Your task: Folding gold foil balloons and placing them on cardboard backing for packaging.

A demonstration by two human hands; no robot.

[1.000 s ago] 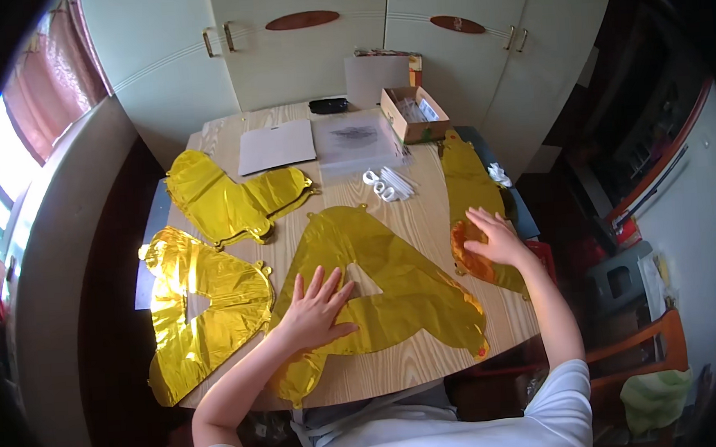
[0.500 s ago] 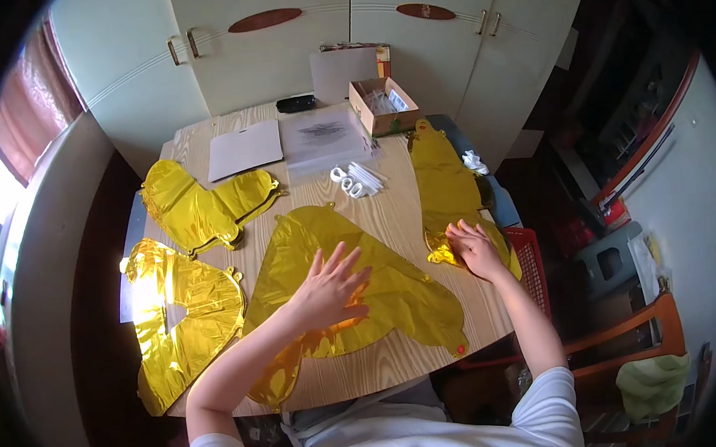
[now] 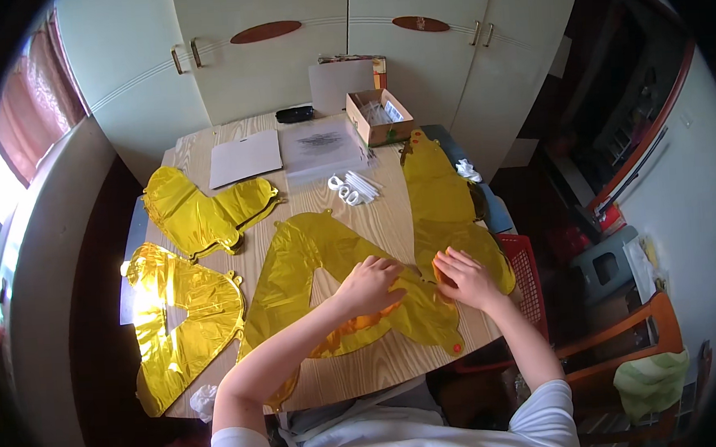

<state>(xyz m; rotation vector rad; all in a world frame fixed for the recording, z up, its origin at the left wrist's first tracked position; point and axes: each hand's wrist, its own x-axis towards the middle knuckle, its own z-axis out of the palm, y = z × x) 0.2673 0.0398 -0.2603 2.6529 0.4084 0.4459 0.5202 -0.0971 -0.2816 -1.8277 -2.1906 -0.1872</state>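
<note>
Flat, uninflated gold foil balloons lie on the wooden table [image 3: 383, 368]. My left hand [image 3: 370, 287] is over the middle foil balloon [image 3: 295, 264], fingers slightly bent and apart from the thumb, gripping nothing that I can see. That balloon has a wide curved part with a gap in it and a narrow end reaching toward the right front. My right hand [image 3: 466, 278] rests open, fingers extended, where the middle balloon meets the right foil balloon [image 3: 438, 187]. Its fingertips touch the foil. On the left lie an upper foil balloon [image 3: 202, 212] and a lower foil balloon [image 3: 191, 303].
Toward the back are white rolls and straws [image 3: 354, 188], a clear plastic bag [image 3: 321, 148], a grey-white card [image 3: 245, 158], a black tray [image 3: 295, 114] and an open carton [image 3: 380, 120]. Crumpled white tissue [image 3: 204, 402] sits at the front left. A red basket [image 3: 527, 275] stands at the right.
My left hand has moved right across the middle balloon, uncovering its gap. My right hand has shifted slightly left and down; the right balloon's crumpled lower end now lies flatter.
</note>
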